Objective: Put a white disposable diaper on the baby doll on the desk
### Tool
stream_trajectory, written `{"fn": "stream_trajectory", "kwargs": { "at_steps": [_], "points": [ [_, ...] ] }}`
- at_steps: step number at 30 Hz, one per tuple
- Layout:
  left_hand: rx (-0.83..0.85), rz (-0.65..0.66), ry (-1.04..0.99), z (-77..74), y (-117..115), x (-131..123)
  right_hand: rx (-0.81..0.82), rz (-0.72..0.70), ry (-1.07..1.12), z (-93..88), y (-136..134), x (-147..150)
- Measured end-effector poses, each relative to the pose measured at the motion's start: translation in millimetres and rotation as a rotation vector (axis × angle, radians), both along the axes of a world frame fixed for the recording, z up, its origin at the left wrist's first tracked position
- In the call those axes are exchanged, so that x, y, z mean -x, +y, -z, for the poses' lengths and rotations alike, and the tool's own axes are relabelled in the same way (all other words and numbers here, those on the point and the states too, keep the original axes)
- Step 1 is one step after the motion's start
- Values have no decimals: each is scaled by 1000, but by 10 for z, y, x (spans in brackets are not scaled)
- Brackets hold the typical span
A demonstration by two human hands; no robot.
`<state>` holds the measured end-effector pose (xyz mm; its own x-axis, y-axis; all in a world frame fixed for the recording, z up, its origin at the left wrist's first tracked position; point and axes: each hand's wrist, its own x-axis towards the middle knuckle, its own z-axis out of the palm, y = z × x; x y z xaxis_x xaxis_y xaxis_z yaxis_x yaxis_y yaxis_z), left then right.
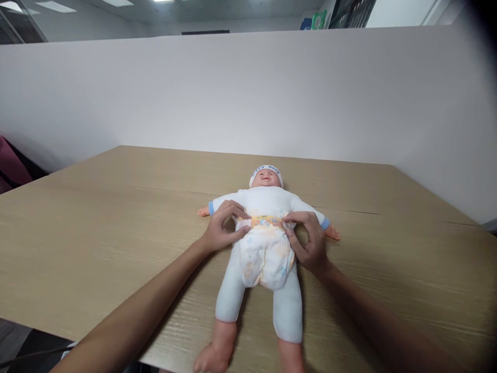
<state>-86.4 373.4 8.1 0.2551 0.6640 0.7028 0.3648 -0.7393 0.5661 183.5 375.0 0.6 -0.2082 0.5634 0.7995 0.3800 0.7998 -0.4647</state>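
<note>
A baby doll (267,199) in a white suit with blue cuffs and a printed white cap lies on its back, arms spread, feet towards me. Around its hips is a white diaper (266,259) with an orange printed waistband. My left hand (225,228) grips the diaper at the waistband's left end, thumb and fingers on either side of a pale fastening tab (244,223). At the waistband's right end, my right hand (308,238) holds the diaper's edge between curled fingers and thumb. Its fingertips partly cover that corner.
The doll rests on a wide wooden table (116,223) with thin seams across its top. A white partition (233,93) stands behind the far edge. Something dark red (15,163) is beyond the left edge, and a dark cable (34,356) shows at lower left.
</note>
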Motion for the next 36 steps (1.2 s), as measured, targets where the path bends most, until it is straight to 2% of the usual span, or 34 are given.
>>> {"fn": "stream_trajectory", "kwargs": {
  "at_steps": [7,23,31,36],
  "points": [
    [104,14,-40,12,2,-29,64,17,67,54,38,0],
    [-35,-34,-36,12,-10,-10,-41,98,10,1,24,8],
    [-114,-93,28,-27,-34,-26,-44,79,-39,-8,42,-12],
    [-98,-43,24,-28,-10,-16,41,-37,-46,-17,88,-23]
  ]
}}
